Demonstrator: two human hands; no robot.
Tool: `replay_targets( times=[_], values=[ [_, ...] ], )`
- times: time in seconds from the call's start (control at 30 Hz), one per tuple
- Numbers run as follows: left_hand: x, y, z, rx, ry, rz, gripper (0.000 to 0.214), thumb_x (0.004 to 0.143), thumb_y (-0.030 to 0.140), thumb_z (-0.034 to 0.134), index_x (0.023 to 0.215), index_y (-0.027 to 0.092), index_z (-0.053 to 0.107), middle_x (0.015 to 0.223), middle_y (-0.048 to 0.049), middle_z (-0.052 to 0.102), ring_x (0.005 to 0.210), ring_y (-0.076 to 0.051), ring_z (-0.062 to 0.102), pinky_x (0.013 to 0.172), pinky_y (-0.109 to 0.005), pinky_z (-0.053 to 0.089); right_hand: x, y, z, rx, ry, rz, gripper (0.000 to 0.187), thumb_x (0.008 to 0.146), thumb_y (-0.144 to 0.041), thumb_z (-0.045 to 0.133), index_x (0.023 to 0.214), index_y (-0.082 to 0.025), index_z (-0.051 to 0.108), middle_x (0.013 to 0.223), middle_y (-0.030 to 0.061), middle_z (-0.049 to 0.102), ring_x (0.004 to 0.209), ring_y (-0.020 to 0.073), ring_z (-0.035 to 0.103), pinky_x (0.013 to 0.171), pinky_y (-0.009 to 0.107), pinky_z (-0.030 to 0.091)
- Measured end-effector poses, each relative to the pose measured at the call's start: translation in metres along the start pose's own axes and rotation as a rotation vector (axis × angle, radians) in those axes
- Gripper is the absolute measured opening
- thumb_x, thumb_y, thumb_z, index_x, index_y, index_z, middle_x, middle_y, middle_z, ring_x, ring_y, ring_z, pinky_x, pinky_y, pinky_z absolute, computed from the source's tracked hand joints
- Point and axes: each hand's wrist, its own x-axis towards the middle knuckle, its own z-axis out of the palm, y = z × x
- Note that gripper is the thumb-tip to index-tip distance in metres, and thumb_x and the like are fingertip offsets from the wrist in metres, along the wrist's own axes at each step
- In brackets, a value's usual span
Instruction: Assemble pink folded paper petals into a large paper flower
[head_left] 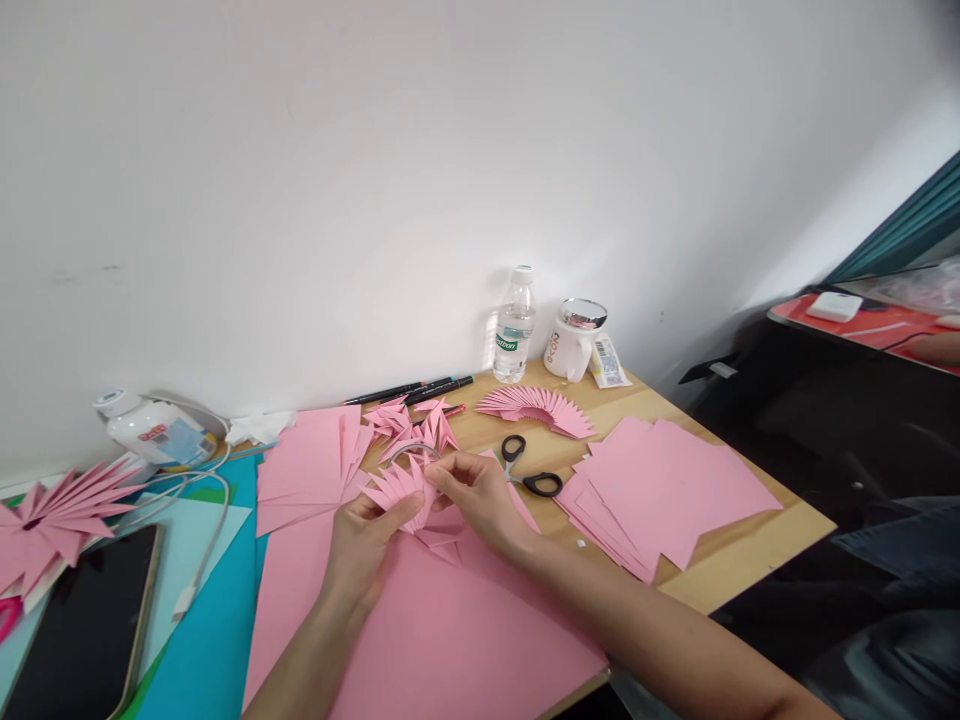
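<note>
Between my hands is a fan of folded pink paper (pixel 405 488) with pointed tips, raised over a large pink sheet (pixel 465 640). My left hand (pixel 364 540) is closed on its left side, the thumb lying across the folds. At the right edge of the fan, my right hand (pixel 476 495) pinches with thumb and fingertips. What exactly lies between those fingertips is partly hidden. Just behind the hands are more folded pink pieces (pixel 435 425) and a thin curved grey band (pixel 409 450). Black-handled scissors (pixel 536 482) rest to the right of my right hand.
A pink folded arc (pixel 536 408), water bottle (pixel 515 330), white mug (pixel 570 345) and pens (pixel 409 391) line the wall side. Pink sheets (pixel 675 480) are stacked at right. On the left are a phone (pixel 90 620), white cable (pixel 206 560), pill bottle (pixel 154 430) and pink pinwheel (pixel 67 520).
</note>
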Motion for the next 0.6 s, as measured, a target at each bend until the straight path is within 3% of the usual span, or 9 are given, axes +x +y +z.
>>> replay_targets(
  times=[0.1, 0.23, 0.6],
  values=[
    [0.0001, -0.0018, -0.0004, -0.009, -0.004, 0.007, 0.031, 0.046, 0.019, 0.082, 0.074, 0.012, 0.073, 0.077, -0.0087, 0.073, 0.08, -0.025, 0.065, 0.073, -0.034, 0.048, -0.0002, -0.0013, -0.0004, -0.103, 0.025, -0.049, 0.027, 0.071, -0.041, 0.065, 0.061, -0.015, 0.063, 0.06, 0.0005, 0.058, 0.056, 0.011, 0.053, 0.054, 0.024, 0.049],
    [-0.0009, -0.0009, 0.0006, -0.047, -0.014, 0.014, 0.034, 0.046, 0.017, 0.082, 0.078, 0.012, 0.074, 0.079, -0.0088, 0.073, 0.085, -0.026, 0.065, 0.079, -0.036, 0.048, -0.002, 0.0006, 0.003, -0.08, 0.083, -0.08, 0.023, 0.072, -0.035, 0.063, 0.059, -0.015, 0.06, 0.06, 0.001, 0.058, 0.055, 0.0113, 0.053, 0.055, 0.025, 0.048],
    [-0.0023, 0.0001, 0.0017, -0.126, -0.043, 0.011, 0.03, 0.044, 0.012, 0.081, 0.073, 0.014, 0.073, 0.077, -0.0077, 0.074, 0.085, -0.026, 0.065, 0.08, -0.035, 0.047, -0.0054, -0.0021, 0.0085, -0.001, 0.114, -0.076, 0.029, 0.067, -0.044, 0.066, 0.058, -0.017, 0.06, 0.057, -0.0001, 0.057, 0.052, 0.0114, 0.054, 0.054, 0.026, 0.052]
  ],
)
